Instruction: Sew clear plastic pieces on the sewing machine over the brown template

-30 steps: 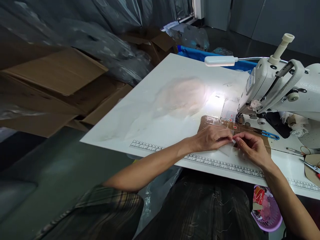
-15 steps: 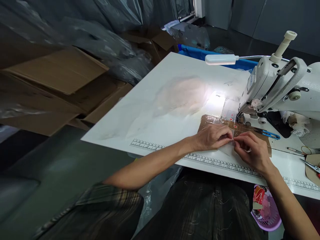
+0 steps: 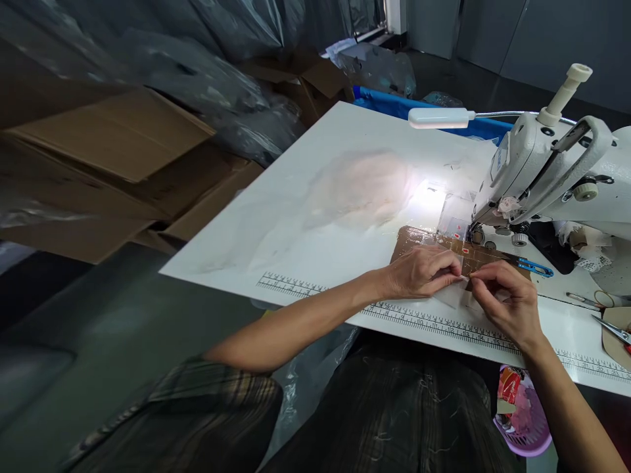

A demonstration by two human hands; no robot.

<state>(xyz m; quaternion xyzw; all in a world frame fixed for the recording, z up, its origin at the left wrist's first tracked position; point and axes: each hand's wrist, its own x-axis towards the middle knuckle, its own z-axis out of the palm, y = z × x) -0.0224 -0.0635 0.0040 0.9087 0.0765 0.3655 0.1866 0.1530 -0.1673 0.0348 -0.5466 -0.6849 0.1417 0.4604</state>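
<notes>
Over the front of the white sewing table, my left hand [image 3: 428, 272] is closed in a pinch on a thin, whitish, see-through piece [image 3: 447, 300] that hangs below the fingers. Just to its right, my right hand [image 3: 507, 299] pinches thumb and forefinger together by the edge of the same piece; what exactly sits between those fingertips is too small to make out. Under both hands lies a brown taped sheet [image 3: 408, 238]. Behind them stands the white sewing machine [image 3: 513, 171], its presser foot area close beyond the fingers. Blue thread snips [image 3: 535, 267] rest right of the brown sheet.
A printed ruler [image 3: 419, 318] runs along the table's front edge. Scissors [image 3: 611, 328] lie at the far right. A lit lamp [image 3: 440, 118] hangs over the table. Cardboard boxes [image 3: 108, 138] stand left, and a purple basket [image 3: 535, 441] with scraps sits below the table.
My right hand has moved a little to the right, so a small gap now shows between the two hands' fingertips. My left hand has stayed nearly in place.
</notes>
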